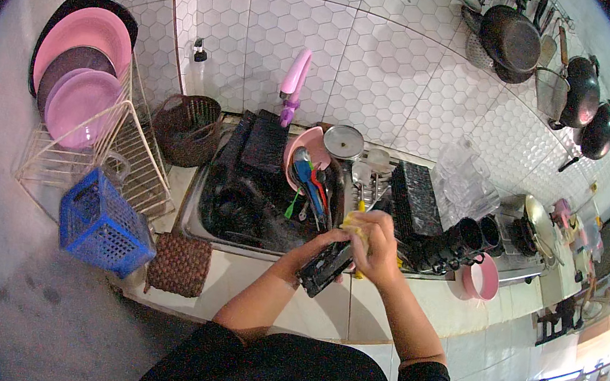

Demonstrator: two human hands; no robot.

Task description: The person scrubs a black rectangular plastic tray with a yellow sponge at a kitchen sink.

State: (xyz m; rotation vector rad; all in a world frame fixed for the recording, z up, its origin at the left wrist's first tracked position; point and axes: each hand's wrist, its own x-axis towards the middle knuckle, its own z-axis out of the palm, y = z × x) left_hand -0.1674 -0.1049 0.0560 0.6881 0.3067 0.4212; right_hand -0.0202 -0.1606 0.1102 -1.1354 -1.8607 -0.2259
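My left hand (327, 242) grips a black rectangular tray (323, 273), tilted over the front edge of the sink. A yellow sponge (354, 226) is held in my right hand (377, 244) against the tray's upper end; part of it is hidden by the fingers. Behind my hands is a black sink basin (239, 216). In its right part, spoons and other cutlery with coloured handles (313, 183) lean by a pink bowl (315, 145). More black rectangular pieces (265, 143) rest at the back of the basin.
A pink faucet (295, 83) rises behind the sink. Right of it stand stacked black trays (418, 199), black mugs (462, 235) and a pink bowl (482, 276). At left are a blue plastic basket (106, 229), a wire dish rack (142, 165) and a woven mat (180, 264).
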